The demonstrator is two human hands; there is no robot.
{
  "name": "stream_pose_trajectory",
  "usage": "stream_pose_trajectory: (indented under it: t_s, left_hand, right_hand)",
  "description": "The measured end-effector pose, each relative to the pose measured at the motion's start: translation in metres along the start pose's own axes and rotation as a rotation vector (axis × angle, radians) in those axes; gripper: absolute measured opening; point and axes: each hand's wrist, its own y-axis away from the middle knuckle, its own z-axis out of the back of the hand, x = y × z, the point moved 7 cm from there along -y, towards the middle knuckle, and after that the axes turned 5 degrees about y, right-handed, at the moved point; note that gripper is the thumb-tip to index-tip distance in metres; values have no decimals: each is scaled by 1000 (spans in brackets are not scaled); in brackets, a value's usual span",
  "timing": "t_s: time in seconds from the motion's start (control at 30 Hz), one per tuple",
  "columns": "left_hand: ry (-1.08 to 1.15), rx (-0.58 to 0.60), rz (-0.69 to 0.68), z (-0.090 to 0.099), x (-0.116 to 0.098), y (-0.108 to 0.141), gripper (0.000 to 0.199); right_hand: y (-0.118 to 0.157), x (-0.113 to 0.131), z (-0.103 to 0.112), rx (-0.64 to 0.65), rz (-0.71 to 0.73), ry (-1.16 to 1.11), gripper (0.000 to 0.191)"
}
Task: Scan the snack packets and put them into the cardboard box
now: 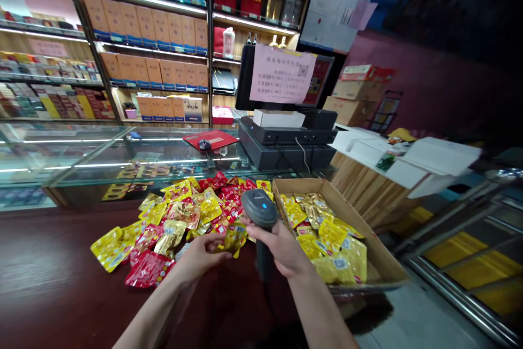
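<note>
A dark barcode scanner with a small blue light stands upright in my right hand, whose fingers wrap round its handle. Beside it, my left hand pinches a small yellow snack packet just in front of the scanner's left side. Behind my left hand, a loose pile of red and yellow packets spreads over the dark red tabletop. To the right of the scanner lies an open cardboard box holding several yellow and gold packets.
Behind the pile is a glass display counter with a red mouse pad and mouse. A monitor with a paper notice stands on dark equipment. White boxes sit at the right; stocked shelves stand behind.
</note>
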Motion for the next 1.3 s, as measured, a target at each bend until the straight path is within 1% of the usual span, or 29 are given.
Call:
stream_pose_trajectory:
  t_s: [0.1,0.2,0.27,0.33,0.4,0.43,0.47,0.53,0.57,0.7,0.8,0.9,1.03,1.2,1.3]
  left_hand:
    - [-23,52,-32,-1,-19,-11,42]
    - [-23,34,-84,6,-42,-24,40]
    - [-12,31,-138,11,-59,-34,43]
    - [-5,12,-162,16,-72,-47,49]
    - [-54,-14,-158,22,-81,-61,52]
    - [-96,-25,-149,24,-84,-68,51]
    - [-142,-29,-141,26,-85,-75,49]
    - [-223,-29,-130,30,-85,-86,46]
    - [-251,-28,-124,31,-84,-91,44]
    - [-320,-44,-101,35,-73,-99,39]
    - [-347,-53,-84,37,-63,-101,38]
    - [-361,-48,-86,37,-55,-103,36]
    - [-374,-58,-73,38,-48,-104,34]
    - [-371,-69,-56,41,-47,-102,35]
    - [-356,-62,-52,39,-48,-100,38]
  right_hand:
    - [-12,29,-14,40,66,29,33]
    - [-25,54,-18,4,145,24,29]
    - [-34,64,-16,-43,182,4,26]
    - [-44,65,-13,-100,175,-18,26]
    - [-53,59,-12,-124,139,-46,29]
    - [-57,54,-13,-118,124,-65,30]
    - [-60,48,-16,-82,98,-85,32]
    - [-64,32,-22,-22,30,-95,34]
    - [-65,24,-24,-14,9,-88,34]
    - [-62,-3,-25,-38,-52,-53,35]
    - [-58,-17,-26,-57,-76,-26,35]
    - [-53,-25,-28,-80,-100,-14,33]
    - [-52,-28,-31,-73,-114,-22,32]
    - [-55,-32,-31,-76,-140,-10,33]
    - [-54,-31,-31,-83,-131,-12,31]
